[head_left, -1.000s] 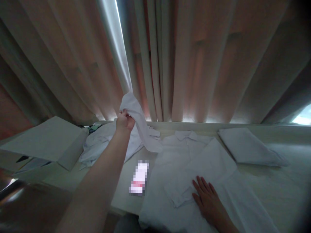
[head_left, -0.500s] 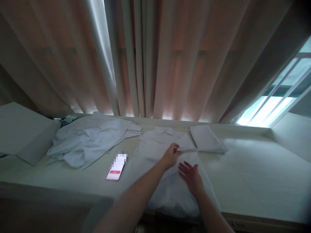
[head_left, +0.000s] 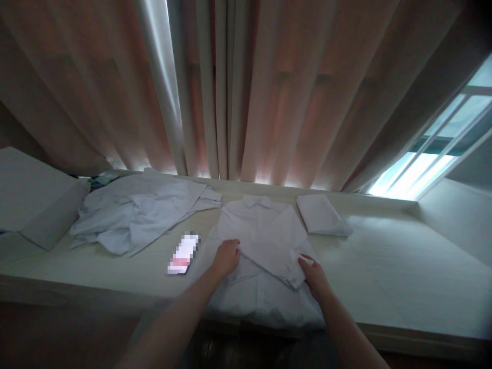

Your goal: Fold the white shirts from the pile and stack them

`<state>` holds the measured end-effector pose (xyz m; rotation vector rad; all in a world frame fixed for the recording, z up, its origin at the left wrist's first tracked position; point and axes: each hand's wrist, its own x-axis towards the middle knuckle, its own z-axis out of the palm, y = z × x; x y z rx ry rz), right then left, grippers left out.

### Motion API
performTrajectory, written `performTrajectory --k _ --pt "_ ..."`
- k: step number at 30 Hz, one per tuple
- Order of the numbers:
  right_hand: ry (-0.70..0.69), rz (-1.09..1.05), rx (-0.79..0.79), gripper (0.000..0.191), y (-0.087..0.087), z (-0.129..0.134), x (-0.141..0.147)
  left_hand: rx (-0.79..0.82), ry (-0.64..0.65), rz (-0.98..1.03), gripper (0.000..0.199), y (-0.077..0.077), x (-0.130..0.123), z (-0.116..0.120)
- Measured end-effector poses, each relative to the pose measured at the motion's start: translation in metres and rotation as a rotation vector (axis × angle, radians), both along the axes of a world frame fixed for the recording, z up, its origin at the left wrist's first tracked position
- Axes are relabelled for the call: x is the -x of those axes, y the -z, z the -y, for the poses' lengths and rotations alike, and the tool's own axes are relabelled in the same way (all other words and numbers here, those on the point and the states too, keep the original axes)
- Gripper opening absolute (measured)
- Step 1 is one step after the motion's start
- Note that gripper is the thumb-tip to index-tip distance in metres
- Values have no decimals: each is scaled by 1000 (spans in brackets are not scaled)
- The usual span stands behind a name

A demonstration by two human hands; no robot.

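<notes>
A white shirt (head_left: pixel 258 225) lies front up in the middle of the pale surface, collar toward the curtain, its sleeves laid across the body. My left hand (head_left: pixel 227 256) is closed at the shirt's left part, fingertips pinching the fabric near a sleeve fold. At the right side, my right hand (head_left: pixel 313 274) pinches the cuff end of a sleeve between thumb and fingers. The shirt's lower hem hangs at the surface's front edge.
A folded white garment (head_left: pixel 321 214) lies right of the shirt. To the left are a phone (head_left: pixel 184 252) with a lit screen, a crumpled white garment (head_left: pixel 142 212) and a white box (head_left: pixel 38 195). Curtains (head_left: pixel 292 102) hang behind the pale surface (head_left: pixel 388 271).
My left hand has moved left and down across the shirt. My right hand, open before, has closed on the cuff. The sleeve now lies across the body. The view has shifted slightly.
</notes>
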<state>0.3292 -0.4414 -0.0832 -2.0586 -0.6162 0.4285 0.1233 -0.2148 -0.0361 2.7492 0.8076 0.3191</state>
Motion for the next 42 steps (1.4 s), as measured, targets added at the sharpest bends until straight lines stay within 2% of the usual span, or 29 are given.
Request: performTrajectory --k 3,6,8,11,15,18,20,23,27,31,34,36,39,42 --pt "83 81 192 48 5 10 -8 -65 -93 -50 42 15 22 -23" --pt "121 403 336 46 10 12 -13 -129 -105 -163 50 36 39 -32" --pt "66 606 352 46 10 5 -11 -127 -95 -200 49 46 44 -31" --pt "-157 764 352 50 7 -20 -2 -148 -105 -175 44 48 44 -29" --pt "-398 794 412 57 4 -63 9 -164 -141 -93 32 29 29 -34" --pt "-487 791 431 56 2 -99 10 -102 -245 -55 31 17 12 -50" --pt "-518 794 424 52 -2 -126 8 -54 -318 -59 33 14 1 -66" --pt "-534 798 390 45 -9 -170 6 -3 -372 -103 38 17 -12 -93" --pt "-561 801 335 39 -17 -239 4 44 -373 -166 35 26 -23 -122" --pt "-559 794 303 37 -17 -311 6 24 -366 -149 27 36 -33 -140" --pt "-550 770 320 43 -14 -357 9 45 -350 -139 29 43 -40 -149" --pt "-549 728 362 46 -12 -380 11 82 -321 -138 26 46 -43 -154" --pt "-580 660 403 31 -10 -404 7 166 -296 -125 23 48 -44 -161" --pt "-520 570 292 24 -8 -417 -4 264 -331 -75 24 47 -41 -170"
